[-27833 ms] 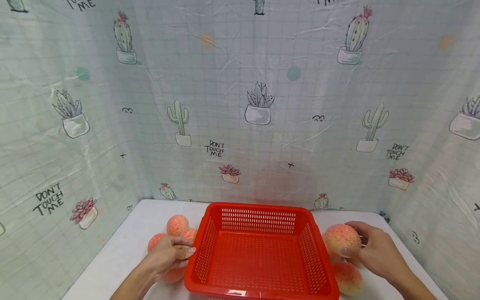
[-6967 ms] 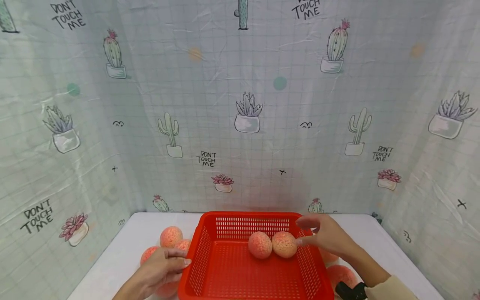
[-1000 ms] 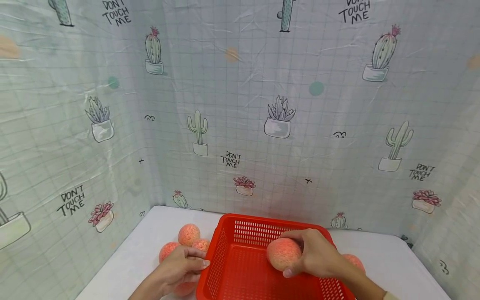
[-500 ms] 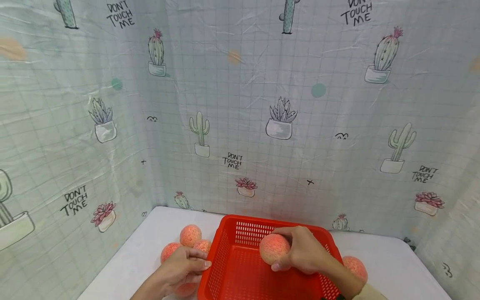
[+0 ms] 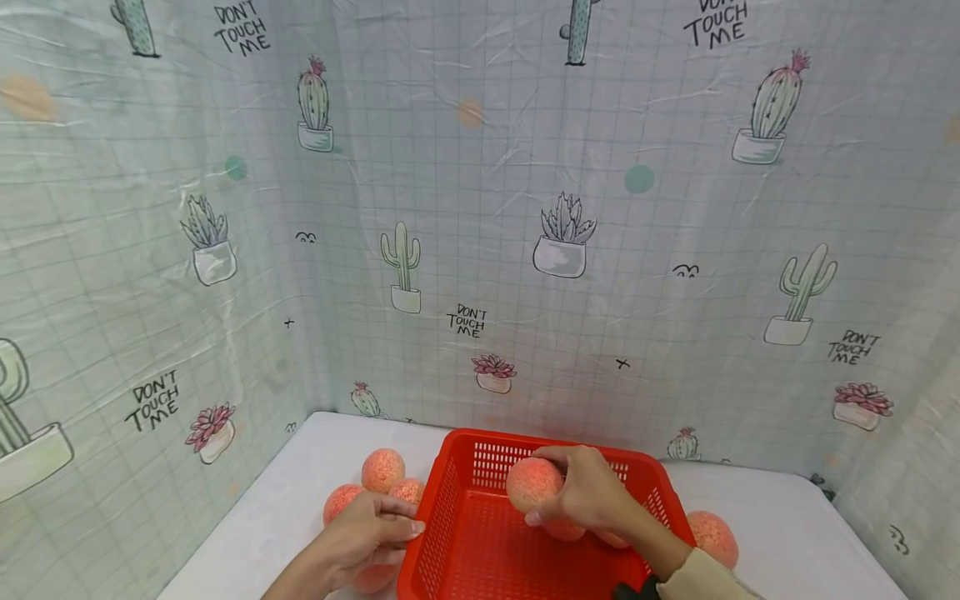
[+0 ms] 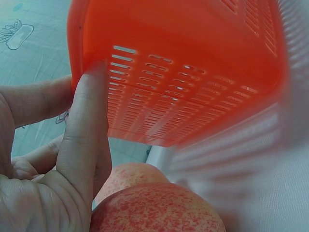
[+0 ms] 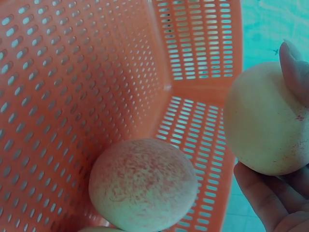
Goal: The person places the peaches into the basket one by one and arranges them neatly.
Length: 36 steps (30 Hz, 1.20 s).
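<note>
My right hand (image 5: 588,492) grips a pink-and-yellow peach (image 5: 531,485) over the red plastic basket (image 5: 525,439). In the right wrist view that held peach (image 7: 263,121) sits between thumb and fingers, level with the basket's rim. Beneath the hand, a peach (image 5: 564,531) and another peach (image 5: 611,540) lie in the basket, partly hidden. On the left, my left hand (image 5: 367,537) pinches the basket's side rim; in the left wrist view a finger presses the slotted outer wall (image 6: 159,104), with speckled peaches (image 6: 159,210) just below it.
Several peaches (image 5: 382,469) lie on the white table (image 5: 772,508) left of the basket, some partly behind the left hand. One peach (image 5: 713,537) rests right of the basket. A cactus-printed curtain (image 5: 480,208) encloses the back and sides.
Over the last second my right hand carried its peach leftward within the basket. The basket held nothing 27.8 s ago and two peaches 7 s ago. My left hand keeps its place on the rim.
</note>
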### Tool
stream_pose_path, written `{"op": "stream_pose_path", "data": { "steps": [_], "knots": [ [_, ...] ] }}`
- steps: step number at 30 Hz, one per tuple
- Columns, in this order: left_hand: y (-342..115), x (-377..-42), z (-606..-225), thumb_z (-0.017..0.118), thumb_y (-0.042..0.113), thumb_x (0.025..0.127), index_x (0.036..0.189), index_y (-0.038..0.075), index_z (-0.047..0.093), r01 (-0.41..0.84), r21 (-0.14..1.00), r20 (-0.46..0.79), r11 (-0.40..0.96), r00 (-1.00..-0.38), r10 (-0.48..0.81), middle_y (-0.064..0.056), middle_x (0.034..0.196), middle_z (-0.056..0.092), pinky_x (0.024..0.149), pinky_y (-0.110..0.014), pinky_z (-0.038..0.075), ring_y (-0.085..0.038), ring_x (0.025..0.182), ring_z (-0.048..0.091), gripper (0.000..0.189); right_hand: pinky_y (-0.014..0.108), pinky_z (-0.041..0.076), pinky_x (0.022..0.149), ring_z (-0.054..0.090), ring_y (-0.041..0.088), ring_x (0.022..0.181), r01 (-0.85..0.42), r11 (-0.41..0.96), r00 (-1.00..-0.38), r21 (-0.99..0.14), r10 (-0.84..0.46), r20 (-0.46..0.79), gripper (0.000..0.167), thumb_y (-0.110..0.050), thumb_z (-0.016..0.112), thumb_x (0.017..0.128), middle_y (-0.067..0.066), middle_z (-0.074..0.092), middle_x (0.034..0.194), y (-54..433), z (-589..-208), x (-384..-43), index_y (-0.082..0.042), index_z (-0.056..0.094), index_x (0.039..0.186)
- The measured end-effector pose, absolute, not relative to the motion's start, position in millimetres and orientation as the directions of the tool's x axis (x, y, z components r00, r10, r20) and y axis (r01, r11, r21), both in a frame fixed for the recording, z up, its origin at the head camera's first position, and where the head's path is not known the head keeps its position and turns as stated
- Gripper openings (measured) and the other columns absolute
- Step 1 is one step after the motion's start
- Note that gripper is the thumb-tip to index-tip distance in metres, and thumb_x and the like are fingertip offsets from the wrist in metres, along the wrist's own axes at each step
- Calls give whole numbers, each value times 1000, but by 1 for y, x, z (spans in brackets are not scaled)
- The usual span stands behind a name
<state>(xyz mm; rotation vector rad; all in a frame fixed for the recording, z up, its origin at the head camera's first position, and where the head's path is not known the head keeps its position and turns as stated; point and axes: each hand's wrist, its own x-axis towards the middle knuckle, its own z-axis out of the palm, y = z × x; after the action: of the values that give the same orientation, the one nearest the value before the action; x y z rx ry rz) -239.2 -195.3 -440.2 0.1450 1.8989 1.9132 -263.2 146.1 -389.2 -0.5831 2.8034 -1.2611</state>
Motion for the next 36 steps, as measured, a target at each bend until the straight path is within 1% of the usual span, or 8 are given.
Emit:
{"op": "stream_pose_path", "data": {
  "steps": [3, 7, 9, 14, 21, 27, 32, 36],
  "knots": [
    [-195, -240, -441, 73, 9, 96, 124, -12, 63, -227, 973, -223, 36, -897, 382, -8, 95, 77, 75, -32, 66, -13, 80, 75, 37, 41, 60, 87, 66, 18, 96, -279, 595, -945, -754, -310, 104, 74, -31, 102, 60, -2, 76, 112, 142, -394, -267, -16, 73, 126],
    [-194, -241, -442, 72, 9, 96, 124, -12, 63, -227, 973, -221, 31, -894, 389, -8, 95, 77, 75, -32, 66, -13, 80, 75, 36, 40, 60, 86, 66, 17, 94, -274, 603, -950, -749, -291, 113, 73, -33, 103, 58, -4, 76, 111, 138, -401, -274, -19, 74, 123],
    [-194, -240, -442, 72, 9, 96, 124, -12, 63, -228, 973, -222, 32, -894, 390, -8, 95, 77, 76, -33, 67, -13, 80, 75, 36, 38, 59, 85, 67, 15, 93, -291, 616, -948, -732, -285, 138, 74, -35, 103, 56, -3, 77, 110, 137, -404, -277, -18, 75, 123],
    [-194, -240, -440, 75, 11, 95, 123, -10, 65, -238, 971, -235, 37, -899, 369, -9, 96, 78, 76, -33, 66, -15, 82, 77, 37, 37, 61, 83, 67, 12, 92, -302, 639, -949, -707, -273, 159, 77, -40, 103, 58, -3, 77, 111, 133, -411, -286, -15, 74, 125],
    [-195, -239, -438, 77, 13, 94, 123, -10, 65, -239, 970, -237, 40, -902, 362, -9, 96, 78, 77, -34, 66, -15, 81, 77, 39, 39, 62, 84, 67, 13, 89, -308, 645, -948, -699, -268, 170, 74, -40, 102, 59, -2, 77, 106, 130, -416, -295, -13, 74, 123],
    [-195, -240, -441, 75, 11, 95, 124, -10, 65, -243, 969, -243, 47, -900, 362, -9, 95, 78, 75, -32, 66, -14, 81, 77, 38, 40, 63, 85, 68, 12, 91, -313, 667, -947, -676, -277, 164, 80, -44, 101, 61, 0, 77, 111, 130, -423, -297, -9, 72, 127],
    [-195, -240, -442, 74, 10, 96, 125, -11, 63, -238, 970, -239, 47, -900, 364, -9, 95, 78, 74, -32, 66, -14, 81, 77, 38, 45, 63, 89, 68, 15, 94, -325, 697, -944, -639, -282, 172, 88, -46, 100, 62, 6, 76, 116, 129, -429, -300, -4, 69, 131],
    [-195, -241, -441, 76, 12, 95, 123, -10, 65, -237, 971, -236, 46, -899, 369, -9, 95, 78, 74, -31, 66, -13, 79, 76, 38, 46, 62, 90, 67, 16, 94, -344, 723, -938, -599, -294, 184, 88, -47, 100, 62, 7, 76, 116, 127, -433, -302, -3, 69, 131]
  ]
}}
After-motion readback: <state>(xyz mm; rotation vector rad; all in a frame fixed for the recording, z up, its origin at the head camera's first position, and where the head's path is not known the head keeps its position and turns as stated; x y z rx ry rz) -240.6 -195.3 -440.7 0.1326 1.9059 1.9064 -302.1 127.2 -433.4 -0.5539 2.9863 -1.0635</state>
